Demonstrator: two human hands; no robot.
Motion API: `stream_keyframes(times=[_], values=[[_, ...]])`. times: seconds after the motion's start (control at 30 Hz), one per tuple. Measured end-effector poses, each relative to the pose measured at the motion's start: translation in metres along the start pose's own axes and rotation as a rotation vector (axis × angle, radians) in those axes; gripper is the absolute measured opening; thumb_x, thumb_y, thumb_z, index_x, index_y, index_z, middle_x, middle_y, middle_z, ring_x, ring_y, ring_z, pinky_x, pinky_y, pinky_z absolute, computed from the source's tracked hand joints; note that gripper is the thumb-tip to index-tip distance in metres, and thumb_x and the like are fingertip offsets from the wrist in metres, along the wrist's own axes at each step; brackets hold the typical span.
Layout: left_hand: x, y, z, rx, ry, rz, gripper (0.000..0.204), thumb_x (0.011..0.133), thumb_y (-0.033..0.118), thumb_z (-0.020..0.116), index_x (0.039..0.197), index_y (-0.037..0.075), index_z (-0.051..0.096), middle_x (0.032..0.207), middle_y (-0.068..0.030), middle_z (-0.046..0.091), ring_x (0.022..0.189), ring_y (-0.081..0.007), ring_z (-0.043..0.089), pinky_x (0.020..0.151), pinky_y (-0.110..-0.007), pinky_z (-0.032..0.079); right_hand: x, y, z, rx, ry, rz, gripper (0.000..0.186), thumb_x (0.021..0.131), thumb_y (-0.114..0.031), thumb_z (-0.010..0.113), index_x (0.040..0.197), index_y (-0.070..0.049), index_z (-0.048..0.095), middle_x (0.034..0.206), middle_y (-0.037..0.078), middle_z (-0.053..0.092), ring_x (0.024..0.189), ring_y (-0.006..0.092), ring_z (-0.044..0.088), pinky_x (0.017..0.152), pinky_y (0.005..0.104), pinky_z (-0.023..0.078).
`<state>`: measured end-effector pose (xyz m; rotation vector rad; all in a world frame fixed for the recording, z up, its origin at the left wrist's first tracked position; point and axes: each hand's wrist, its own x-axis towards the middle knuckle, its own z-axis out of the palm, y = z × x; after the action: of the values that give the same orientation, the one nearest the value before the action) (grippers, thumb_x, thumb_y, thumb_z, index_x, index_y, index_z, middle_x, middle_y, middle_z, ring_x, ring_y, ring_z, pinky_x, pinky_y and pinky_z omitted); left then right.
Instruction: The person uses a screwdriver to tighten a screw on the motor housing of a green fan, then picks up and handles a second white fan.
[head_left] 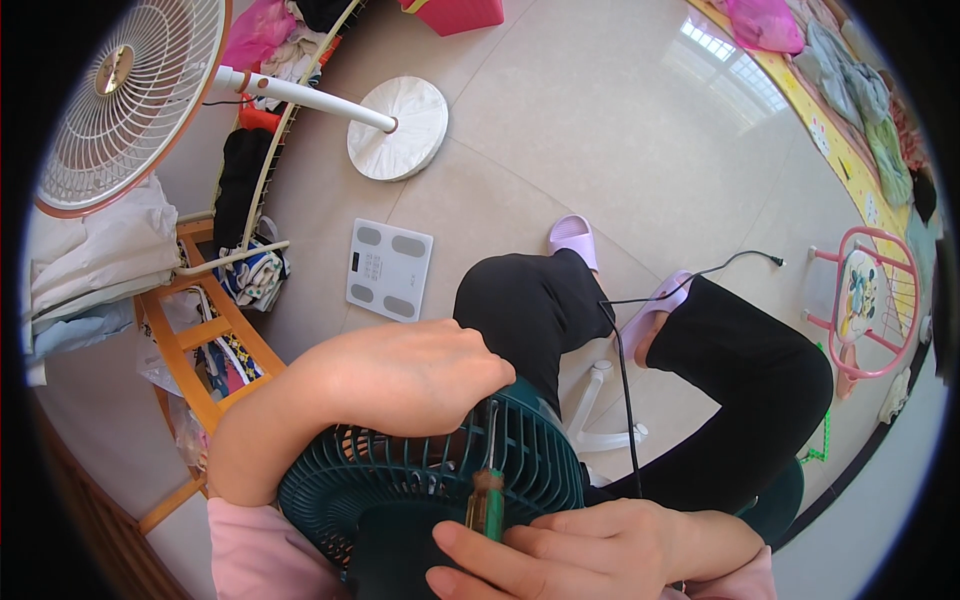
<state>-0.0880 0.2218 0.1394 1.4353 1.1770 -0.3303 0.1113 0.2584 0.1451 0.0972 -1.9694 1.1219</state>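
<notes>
Well, left hand (425, 375) at green fan (415, 485) edge, screwdriver (487, 498) beside; floor (590, 130) open

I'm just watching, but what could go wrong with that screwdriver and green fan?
1. The screwdriver in the right grip points toward the left grip at the green fan; a slip might jab it.
2. The cage's narrow bars surround the shaft's upper end, so the blade could catch or scrape them.
3. The black cord runs close by the lilac slippers; a foot might snag it.
</notes>
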Motion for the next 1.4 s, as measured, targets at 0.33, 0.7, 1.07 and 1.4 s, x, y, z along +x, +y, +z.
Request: stream_keyframes(times=[0.33, 0.7, 1.07, 1.4], values=[[0.001, -0.001, 0.0, 0.002, 0.012, 0.0, 0.038, 0.078, -0.002, 0.054, 0.115, -0.005, 0.061, 0.11, -0.0211, 0.065, 0.096, -0.0363, 0.063, 0.086, -0.04, 0.051, -0.001, -0.004, 0.015, -0.007, 0.201, 0.047, 0.02, 0.073, -0.002, 0.065, 0.092, 0.005, 0.063, 0.094, 0.023, 0.066, 0.053, 0.014, 0.054, 0.045, 0.0205, 0.043], [0.0, -0.003, 0.005, -0.093, 0.149, 0.057, 0.03, 0.072, -0.001, 0.054, 0.099, -0.005, 0.065, 0.087, -0.0255, 0.065, 0.086, -0.0401, 0.064, 0.075, -0.044, 0.051, -0.005, -0.009, -0.046, 0.233, 0.195, 0.462, 0.018, 0.092, -0.022, 0.058, 0.106, -0.011, 0.059, 0.094, 0.01, 0.064, 0.052, 0.0112, 0.05, 0.048, 0.0209, 0.044], [-0.027, 0.005, 0.015, -0.132, 0.128, -0.025, 0.027, 0.091, 0.013, 0.053, 0.112, 0.0, 0.064, 0.103, -0.0181, 0.068, 0.098, -0.0327, 0.064, 0.088, -0.04, 0.048, -0.087, -0.093, -0.14, 0.023, -0.539, 1.081, 0.031, 0.07, -0.025, 0.081, 0.09, -0.006, 0.066, 0.074, 0.005, 0.058, 0.053, 0.0157, 0.057, 0.047, 0.026, 0.044], [-0.072, 0.038, 0.043, -0.042, 0.268, -0.003, 0.031, 0.095, 0.018, 0.05, 0.121, 0.005, 0.058, 0.111, -0.0164, 0.065, 0.105, -0.0336, 0.06, 0.091, -0.041, 0.046, -0.196, -0.158, -0.089, -0.528, -0.63, 0.665, 0.039, 0.059, -0.025, 0.081, 0.089, -0.008, 0.062, 0.082, 0.002, 0.063, 0.069, 0.019, 0.063, 0.054, 0.031, 0.047]])
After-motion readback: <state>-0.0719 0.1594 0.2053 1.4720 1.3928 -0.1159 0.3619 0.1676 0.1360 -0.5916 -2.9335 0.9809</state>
